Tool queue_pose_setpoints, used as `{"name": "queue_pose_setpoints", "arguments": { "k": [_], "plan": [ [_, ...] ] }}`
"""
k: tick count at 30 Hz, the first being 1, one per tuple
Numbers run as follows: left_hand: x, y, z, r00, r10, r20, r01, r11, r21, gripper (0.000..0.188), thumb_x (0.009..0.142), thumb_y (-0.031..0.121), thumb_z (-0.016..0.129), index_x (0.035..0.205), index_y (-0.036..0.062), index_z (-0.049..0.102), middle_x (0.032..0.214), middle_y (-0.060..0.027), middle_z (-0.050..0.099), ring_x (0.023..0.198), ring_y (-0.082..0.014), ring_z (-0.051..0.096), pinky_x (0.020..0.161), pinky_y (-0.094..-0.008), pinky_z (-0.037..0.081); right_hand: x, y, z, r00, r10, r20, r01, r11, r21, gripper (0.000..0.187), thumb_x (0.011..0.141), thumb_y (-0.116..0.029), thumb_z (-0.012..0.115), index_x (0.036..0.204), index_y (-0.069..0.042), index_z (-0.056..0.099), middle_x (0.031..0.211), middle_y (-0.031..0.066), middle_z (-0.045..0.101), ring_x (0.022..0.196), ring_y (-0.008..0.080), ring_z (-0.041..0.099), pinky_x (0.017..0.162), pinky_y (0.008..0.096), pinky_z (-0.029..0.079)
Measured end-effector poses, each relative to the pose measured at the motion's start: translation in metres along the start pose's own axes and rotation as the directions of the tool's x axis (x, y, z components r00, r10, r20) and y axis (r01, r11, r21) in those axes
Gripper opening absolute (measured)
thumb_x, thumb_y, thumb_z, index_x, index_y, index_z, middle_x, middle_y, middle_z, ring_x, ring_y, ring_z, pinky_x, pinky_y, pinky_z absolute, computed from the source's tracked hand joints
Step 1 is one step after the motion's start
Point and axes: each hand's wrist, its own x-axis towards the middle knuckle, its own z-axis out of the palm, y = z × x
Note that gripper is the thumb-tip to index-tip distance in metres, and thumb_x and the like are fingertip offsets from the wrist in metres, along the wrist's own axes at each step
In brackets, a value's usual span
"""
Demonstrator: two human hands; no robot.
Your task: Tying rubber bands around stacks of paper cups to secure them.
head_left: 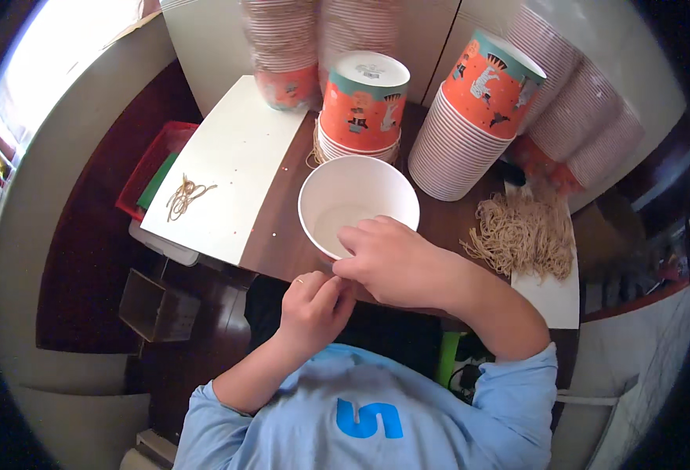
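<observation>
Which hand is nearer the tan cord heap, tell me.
Right. The right hand is to the left of the tan cord heap, at the near rim of the open paper bucket; the left hand is farther left.

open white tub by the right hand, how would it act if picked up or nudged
The tub is probably light for its size: it looks bare inside and thin-walled. Its round opening suggests it holds its shape, though a hard squeeze might dent it. With curved sides, it could roll if knocked over.

Right hand at white-lined tub's near rim, left hand close by; tan cords heaped right on surface.
</observation>
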Motion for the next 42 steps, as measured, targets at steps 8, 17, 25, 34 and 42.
{"name": "queue_pose_setpoints", "arguments": {
  "k": [8,17,25,34,42],
  "plan": [
    [-0.002,0.002,-0.004,0.979,-0.171,0.110,0.188,0.967,-0.173,0.016,0.069,0.001,0.069,0.082,0.0039,0.062,0.068,-0.0076,0.052,0.059,-0.0250,0.054,0.054,-0.0348,0.046,0.004,-0.008,-0.008,0.998,-0.051,-0.020,0.050,0.998,-0.043,0.008,0.069,-0.014,0.063,0.069,-0.006,0.063,0.080,0.0091,0.058,0.079,0.0259,0.060,0.070,0.0376,0.047],
    [0.001,-0.002,0.001,0.996,0.083,-0.024,-0.083,0.997,0.003,0.021,0.067,0.002,0.069,0.087,0.0032,0.063,0.069,-0.0060,0.053,0.058,-0.0214,0.053,0.055,-0.0332,0.044,-0.007,-0.003,-0.015,0.995,-0.028,-0.100,0.028,1.000,0.000,0.010,0.074,-0.015,0.063,0.079,-0.007,0.060,0.077,0.0078,0.051,0.074,0.0261,0.056,0.066,0.0389,0.044],
    [0.002,-0.001,0.004,0.987,0.126,-0.104,-0.126,0.992,0.006,0.021,0.062,0.000,0.072,0.080,0.0037,0.062,0.066,-0.0063,0.053,0.056,-0.0212,0.053,0.051,-0.0325,0.043,0.017,0.003,-0.019,0.970,0.008,0.241,-0.015,0.999,0.030,0.012,0.065,-0.014,0.068,0.071,-0.005,0.066,0.083,0.0109,0.057,0.085,0.0295,0.060,0.073,0.0424,0.048],
    [0.000,-0.002,-0.003,0.907,-0.411,0.090,0.409,0.811,-0.418,0.011,0.075,0.003,0.068,0.079,0.0000,0.059,0.067,-0.0065,0.055,0.056,-0.0092,0.054,0.050,-0.0235,0.043,0.014,0.008,0.013,0.953,-0.178,-0.246,0.195,0.980,0.048,0.013,0.070,-0.014,0.063,0.069,-0.006,0.052,0.071,0.0074,0.048,0.068,0.0256,0.054,0.061,0.0375,0.044],
    [0.002,0.001,0.004,0.929,-0.371,0.021,0.344,0.837,-0.427,0.009,0.074,0.002,0.068,0.078,0.0014,0.061,0.066,-0.0037,0.054,0.054,-0.0078,0.049,0.048,-0.0236,0.040,-0.002,0.013,0.011,0.959,-0.128,-0.253,0.145,0.988,0.049,0.013,0.068,-0.009,0.065,0.076,-0.007,0.056,0.080,0.0078,0.052,0.069,0.0252,0.054,0.062,0.0354,0.045]
  ]
}}
